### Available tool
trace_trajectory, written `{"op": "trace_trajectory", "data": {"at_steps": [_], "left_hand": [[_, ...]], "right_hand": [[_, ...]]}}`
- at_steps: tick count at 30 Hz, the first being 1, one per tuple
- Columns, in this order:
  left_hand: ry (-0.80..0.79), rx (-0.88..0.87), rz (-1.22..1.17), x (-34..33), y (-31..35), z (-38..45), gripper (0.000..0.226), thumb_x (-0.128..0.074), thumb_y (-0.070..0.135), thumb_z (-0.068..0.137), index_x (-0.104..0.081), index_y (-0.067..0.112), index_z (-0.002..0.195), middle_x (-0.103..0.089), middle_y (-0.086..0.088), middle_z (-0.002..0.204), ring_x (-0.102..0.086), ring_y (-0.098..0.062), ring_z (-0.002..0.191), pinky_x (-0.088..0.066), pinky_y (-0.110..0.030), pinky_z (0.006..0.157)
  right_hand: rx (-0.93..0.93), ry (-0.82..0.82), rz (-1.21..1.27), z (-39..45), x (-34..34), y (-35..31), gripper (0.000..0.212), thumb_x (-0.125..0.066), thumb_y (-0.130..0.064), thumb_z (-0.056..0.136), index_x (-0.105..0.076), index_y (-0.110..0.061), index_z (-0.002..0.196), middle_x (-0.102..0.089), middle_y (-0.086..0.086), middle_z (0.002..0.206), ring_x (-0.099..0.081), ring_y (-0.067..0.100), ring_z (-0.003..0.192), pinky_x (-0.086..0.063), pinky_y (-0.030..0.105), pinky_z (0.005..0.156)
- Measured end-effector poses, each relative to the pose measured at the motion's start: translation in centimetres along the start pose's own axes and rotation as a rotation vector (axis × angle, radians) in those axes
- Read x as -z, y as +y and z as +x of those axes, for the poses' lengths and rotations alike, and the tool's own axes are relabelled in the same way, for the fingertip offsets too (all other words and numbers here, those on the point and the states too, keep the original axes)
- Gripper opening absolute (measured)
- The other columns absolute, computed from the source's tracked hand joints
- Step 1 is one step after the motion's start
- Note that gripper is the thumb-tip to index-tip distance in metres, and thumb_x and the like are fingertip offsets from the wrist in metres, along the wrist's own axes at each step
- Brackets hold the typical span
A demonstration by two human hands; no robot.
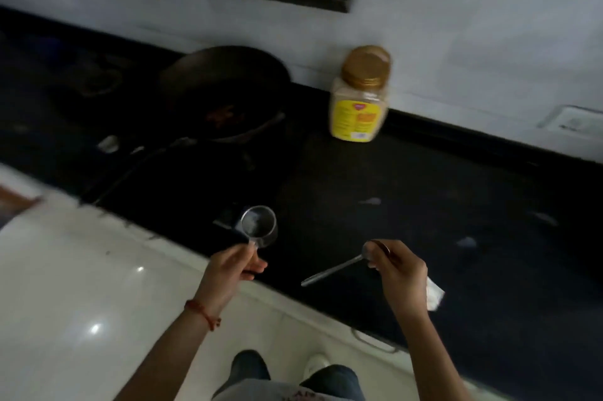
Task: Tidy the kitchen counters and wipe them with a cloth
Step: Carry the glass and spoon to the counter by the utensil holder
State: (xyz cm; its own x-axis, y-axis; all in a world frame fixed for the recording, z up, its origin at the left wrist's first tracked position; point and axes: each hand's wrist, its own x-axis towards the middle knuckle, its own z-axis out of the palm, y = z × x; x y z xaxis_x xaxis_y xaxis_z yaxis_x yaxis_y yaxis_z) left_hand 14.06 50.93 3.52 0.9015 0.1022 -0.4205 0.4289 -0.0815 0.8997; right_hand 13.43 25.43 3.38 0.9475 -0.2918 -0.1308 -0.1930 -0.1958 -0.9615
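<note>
While blurred, black counter (424, 205) shows pale smears.

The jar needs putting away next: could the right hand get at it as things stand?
Probably not yet. The counter between the right hand and the jar is bare, but the hand's grip is closed on a spoon, and the jar stands far back at the wall.

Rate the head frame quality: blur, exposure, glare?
Head view: motion blur throughout, smearing the yellow-labelled jar and the dark pan; the black counter is underexposed, its detail lost; small specular glints on the glossy white cabinet front; left hand with the steel cup and right hand with the spoon are soft but readable; wide-angle tilt skews the wall line.
</note>
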Motion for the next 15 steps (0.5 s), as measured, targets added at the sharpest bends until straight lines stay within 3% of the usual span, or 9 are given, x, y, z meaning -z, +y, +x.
{"op": "trace_trajectory", "data": {"at_steps": [3,6,10,12,15], "left_hand": [[0.172,0.045,-0.070,5.8,-3.0,-3.8,0.030,-0.052,0.039,0.076,-0.061,0.011,0.067,-0.073,0.006,0.059,-0.067,-0.002,0.060,-0.048,-0.029,0.065],[0.376,0.093,-0.168,10.4,-6.4,-7.7,0.042,-0.055,0.051,0.065,-0.063,0.010,0.071,-0.073,0.006,0.061,-0.067,-0.007,0.064,-0.050,-0.022,0.061],[0.667,0.147,-0.282,13.9,-10.6,-12.9,0.029,-0.047,0.016,0.092,-0.062,0.006,0.069,-0.071,0.004,0.056,-0.063,-0.023,0.070,-0.047,-0.029,0.063],[0.796,0.198,-0.337,14.9,-12.6,-15.7,0.030,-0.045,0.014,0.093,-0.062,0.007,0.069,-0.071,0.004,0.054,-0.063,-0.023,0.070,-0.047,-0.030,0.063],[0.967,0.262,-0.428,15.9,-15.4,-19.6,0.029,-0.046,0.014,0.093,-0.062,0.007,0.070,-0.070,0.004,0.054,-0.063,-0.022,0.069,-0.048,-0.030,0.063]], "right_hand": [[0.057,-0.233,-0.038,-0.1,-5.2,-0.9,0.010,-0.063,-0.012,0.083,-0.067,-0.022,0.081,-0.069,0.003,0.079,-0.066,0.011,0.069,-0.054,0.018,0.065],[0.134,-0.442,-0.080,-1.0,-10.6,-1.9,0.014,-0.062,-0.008,0.083,-0.066,-0.022,0.083,-0.069,0.001,0.080,-0.066,0.008,0.069,-0.053,0.013,0.062],[0.145,-0.654,-0.113,-2.8,-17.6,-2.0,0.014,-0.064,-0.005,0.082,-0.066,-0.018,0.077,-0.067,-0.012,0.060,-0.064,-0.005,0.059,-0.046,0.003,0.054],[0.169,-0.752,-0.157,-3.9,-20.6,-1.4,0.018,-0.064,-0.004,0.081,-0.065,-0.019,0.072,-0.066,-0.015,0.052,-0.062,-0.007,0.055,-0.044,0.002,0.053],[0.209,-0.893,-0.226,-6.1,-24.7,-0.4,0.030,-0.065,-0.008,0.082,-0.061,-0.032,0.066,-0.067,-0.019,0.057,-0.062,-0.003,0.058,-0.046,0.006,0.058]]}}
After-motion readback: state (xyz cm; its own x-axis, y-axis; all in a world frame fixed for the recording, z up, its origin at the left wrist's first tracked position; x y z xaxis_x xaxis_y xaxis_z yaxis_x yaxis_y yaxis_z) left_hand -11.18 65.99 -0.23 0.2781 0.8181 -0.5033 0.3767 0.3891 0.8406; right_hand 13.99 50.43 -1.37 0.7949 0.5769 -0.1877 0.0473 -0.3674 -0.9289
